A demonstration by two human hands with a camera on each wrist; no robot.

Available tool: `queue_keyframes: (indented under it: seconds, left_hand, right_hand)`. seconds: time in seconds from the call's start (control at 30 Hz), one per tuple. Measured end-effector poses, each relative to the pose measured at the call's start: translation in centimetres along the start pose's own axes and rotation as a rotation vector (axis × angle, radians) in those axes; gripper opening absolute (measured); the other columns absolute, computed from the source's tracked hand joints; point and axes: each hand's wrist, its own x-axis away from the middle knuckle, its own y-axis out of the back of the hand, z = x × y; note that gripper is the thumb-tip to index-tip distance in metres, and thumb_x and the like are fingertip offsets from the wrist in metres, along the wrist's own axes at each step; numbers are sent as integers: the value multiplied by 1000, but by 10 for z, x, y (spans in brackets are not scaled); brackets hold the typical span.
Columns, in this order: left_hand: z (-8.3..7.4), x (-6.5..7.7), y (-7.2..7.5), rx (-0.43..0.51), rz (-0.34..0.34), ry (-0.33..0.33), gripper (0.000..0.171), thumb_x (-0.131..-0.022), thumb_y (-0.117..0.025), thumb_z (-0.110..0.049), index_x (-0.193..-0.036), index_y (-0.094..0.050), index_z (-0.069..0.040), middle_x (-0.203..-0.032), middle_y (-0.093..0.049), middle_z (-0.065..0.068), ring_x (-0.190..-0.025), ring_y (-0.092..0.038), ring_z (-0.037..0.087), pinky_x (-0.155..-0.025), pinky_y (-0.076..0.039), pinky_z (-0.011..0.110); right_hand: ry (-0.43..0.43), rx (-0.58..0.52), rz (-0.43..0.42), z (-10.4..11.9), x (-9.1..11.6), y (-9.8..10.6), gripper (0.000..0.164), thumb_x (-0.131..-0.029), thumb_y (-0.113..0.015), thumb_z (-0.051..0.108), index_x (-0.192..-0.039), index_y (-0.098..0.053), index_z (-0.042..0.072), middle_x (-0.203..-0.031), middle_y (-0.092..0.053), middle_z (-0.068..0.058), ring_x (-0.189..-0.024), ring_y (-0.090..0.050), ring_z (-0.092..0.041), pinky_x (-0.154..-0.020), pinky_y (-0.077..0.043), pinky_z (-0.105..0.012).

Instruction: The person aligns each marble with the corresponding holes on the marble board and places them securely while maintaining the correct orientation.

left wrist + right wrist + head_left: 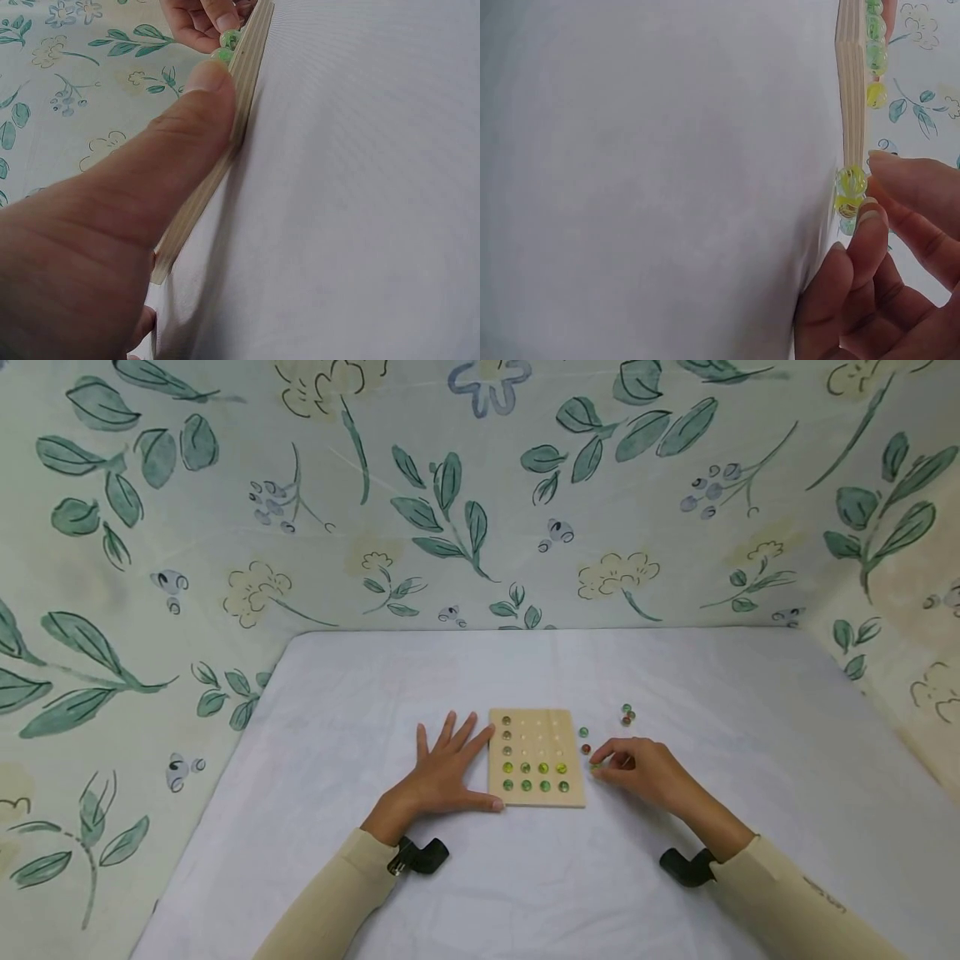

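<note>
A square wooden board with rows of small dimples lies on the white cloth. Glass marbles fill its two near rows, a yellow-green row and a green row, and more marbles run up its left column. My left hand is spread flat at the board's left side, its thumb against the near edge. Right of the board, my right hand pinches a yellow-green marble between thumb and curled fingers, low beside the board.
A green marble and a red-brown marble lie just right of the board. Farther back right sits a small cluster of marbles. Behind the cloth-covered table hangs a leaf-patterned fabric.
</note>
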Motion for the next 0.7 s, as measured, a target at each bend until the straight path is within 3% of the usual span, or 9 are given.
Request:
queue_keyframes:
  seconds: [0.7]
  left_hand:
    - [0, 0, -1, 8, -11, -5, 113, -66, -65, -79, -156, -17, -29, -162, -5, 3, -147, 9, 33, -105, 13, 68]
  right_hand:
    - [7, 6, -7, -4, -1, -3, 11, -84, -74, 13, -94, -72, 16, -75, -58, 1, -68, -48, -15, -57, -40, -26]
